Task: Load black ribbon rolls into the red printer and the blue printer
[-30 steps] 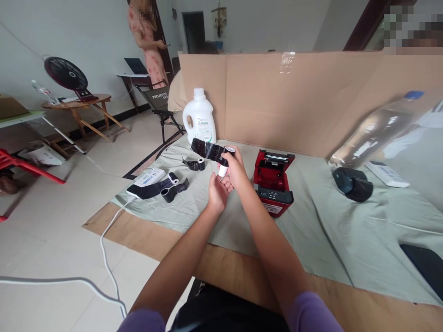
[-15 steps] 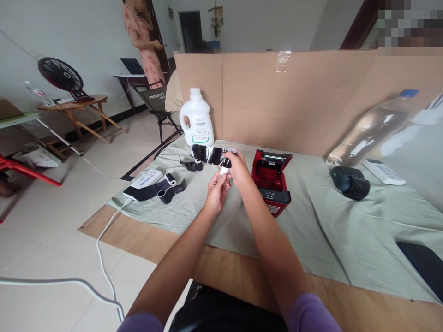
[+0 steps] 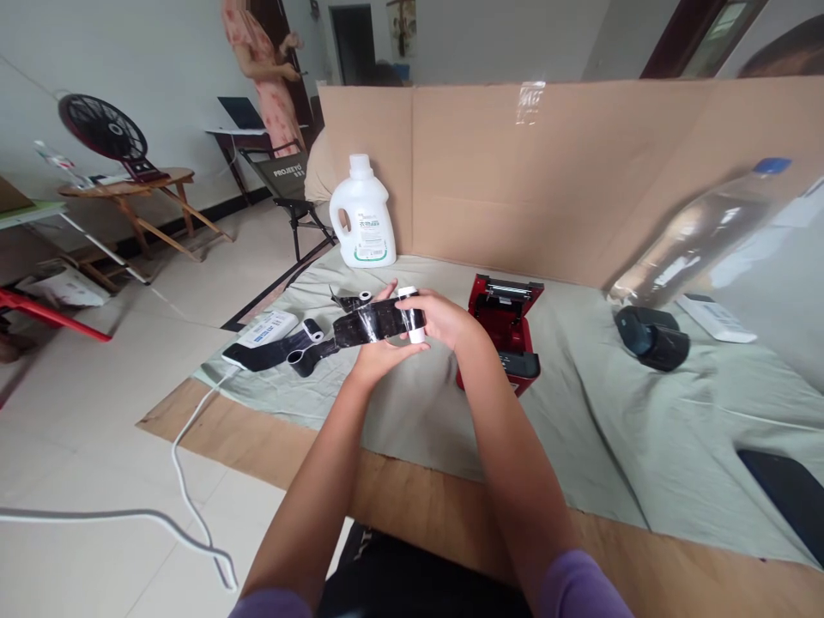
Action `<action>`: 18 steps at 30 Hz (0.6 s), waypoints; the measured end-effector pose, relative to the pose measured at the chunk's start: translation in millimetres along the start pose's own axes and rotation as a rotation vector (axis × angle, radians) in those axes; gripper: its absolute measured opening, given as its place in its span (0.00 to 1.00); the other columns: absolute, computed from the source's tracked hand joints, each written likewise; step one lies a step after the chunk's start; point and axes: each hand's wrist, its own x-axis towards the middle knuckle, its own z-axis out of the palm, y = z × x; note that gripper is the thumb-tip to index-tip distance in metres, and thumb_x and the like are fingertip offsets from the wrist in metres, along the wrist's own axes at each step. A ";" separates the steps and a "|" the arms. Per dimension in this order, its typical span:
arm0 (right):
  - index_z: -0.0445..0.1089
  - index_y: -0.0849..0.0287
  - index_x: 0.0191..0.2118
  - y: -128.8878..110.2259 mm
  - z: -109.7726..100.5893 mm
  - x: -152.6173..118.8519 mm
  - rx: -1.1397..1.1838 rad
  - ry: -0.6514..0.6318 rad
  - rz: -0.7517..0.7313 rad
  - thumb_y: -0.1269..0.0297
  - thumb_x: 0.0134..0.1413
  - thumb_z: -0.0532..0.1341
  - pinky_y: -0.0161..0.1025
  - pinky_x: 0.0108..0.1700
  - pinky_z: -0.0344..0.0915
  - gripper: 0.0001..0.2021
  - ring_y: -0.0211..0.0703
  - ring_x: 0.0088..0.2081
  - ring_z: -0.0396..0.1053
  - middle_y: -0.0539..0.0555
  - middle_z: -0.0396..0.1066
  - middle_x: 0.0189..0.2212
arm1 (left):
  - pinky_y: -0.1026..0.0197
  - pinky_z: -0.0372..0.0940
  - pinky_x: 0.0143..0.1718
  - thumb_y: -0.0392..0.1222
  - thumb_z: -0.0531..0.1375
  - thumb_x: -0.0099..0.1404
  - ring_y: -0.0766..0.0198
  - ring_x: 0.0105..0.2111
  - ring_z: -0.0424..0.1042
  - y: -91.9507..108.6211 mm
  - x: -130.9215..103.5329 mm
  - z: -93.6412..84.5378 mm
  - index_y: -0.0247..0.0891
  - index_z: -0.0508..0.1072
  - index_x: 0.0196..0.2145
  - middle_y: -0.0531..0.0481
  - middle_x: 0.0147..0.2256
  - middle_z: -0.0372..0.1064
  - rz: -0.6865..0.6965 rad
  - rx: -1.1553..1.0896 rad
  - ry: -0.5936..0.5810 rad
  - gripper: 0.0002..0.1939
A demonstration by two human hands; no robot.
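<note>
My right hand grips an upright white-ended roll of black glossy film, its fingers across the top and side. A loose strip of that film stretches left from the roll. Behind and under the strip is my left hand, fingers stretched out above it and thumb out near the roll's lower end; the strip hides its palm. Just right of my hands, a small red and black printer stands with its lid raised. To the left, a small black roll and a curled black strip lie on the cloth.
A white jug stands before a cardboard screen. At right are a large clear bottle, a black device and a dark phone-like slab. A white cable runs off the left edge. A person stands behind.
The roll has turned upright and its film strip has swung lower to the left. My left hand has let go of the roll's white end and spread behind the strip.
</note>
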 end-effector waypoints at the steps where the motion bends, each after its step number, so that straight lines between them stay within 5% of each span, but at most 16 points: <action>1: 0.69 0.60 0.35 -2.0 0.3 -3.0 -0.012 -0.004 0.016 0.68 0.48 0.65 0.39 0.28 0.71 0.07 0.45 0.29 0.70 0.54 0.71 0.28 | 0.48 0.67 0.55 0.27 0.77 0.33 0.48 0.57 0.65 2.9 -1.4 0.8 0.45 0.71 0.46 0.45 0.47 0.70 -0.024 -0.034 0.010 0.41; 4: 0.70 0.61 0.37 -5.1 0.3 -8.2 -0.075 -0.011 0.082 0.67 0.50 0.64 0.37 0.27 0.69 0.07 0.45 0.30 0.70 0.54 0.71 0.28 | 0.46 0.66 0.58 0.27 0.76 0.35 0.50 0.58 0.65 7.4 -3.4 2.6 0.46 0.71 0.48 0.47 0.49 0.69 -0.058 -0.041 0.040 0.41; 9: 0.71 0.60 0.39 -3.1 -4.0 -8.6 -0.218 0.068 0.104 0.63 0.50 0.68 0.34 0.26 0.64 0.11 0.43 0.31 0.69 0.53 0.71 0.30 | 0.45 0.49 0.69 0.30 0.77 0.38 0.49 0.61 0.60 8.8 1.9 0.6 0.45 0.75 0.46 0.49 0.49 0.68 0.143 0.141 0.040 0.36; 15: 0.74 0.59 0.36 -6.2 -15.0 -15.5 -0.384 0.050 0.057 0.64 0.50 0.68 0.36 0.31 0.69 0.08 0.43 0.33 0.71 0.54 0.73 0.33 | 0.45 0.55 0.66 0.33 0.73 0.51 0.54 0.59 0.65 14.2 -3.3 3.9 0.49 0.71 0.51 0.49 0.54 0.68 0.209 0.063 -0.109 0.30; 18: 0.75 0.60 0.34 -9.1 -20.2 -20.4 -0.404 -0.018 0.036 0.63 0.52 0.67 0.35 0.30 0.69 0.06 0.41 0.29 0.71 0.53 0.74 0.30 | 0.44 0.54 0.67 0.33 0.75 0.47 0.54 0.57 0.68 13.1 -6.2 5.5 0.49 0.69 0.53 0.50 0.52 0.70 0.139 0.028 -0.109 0.37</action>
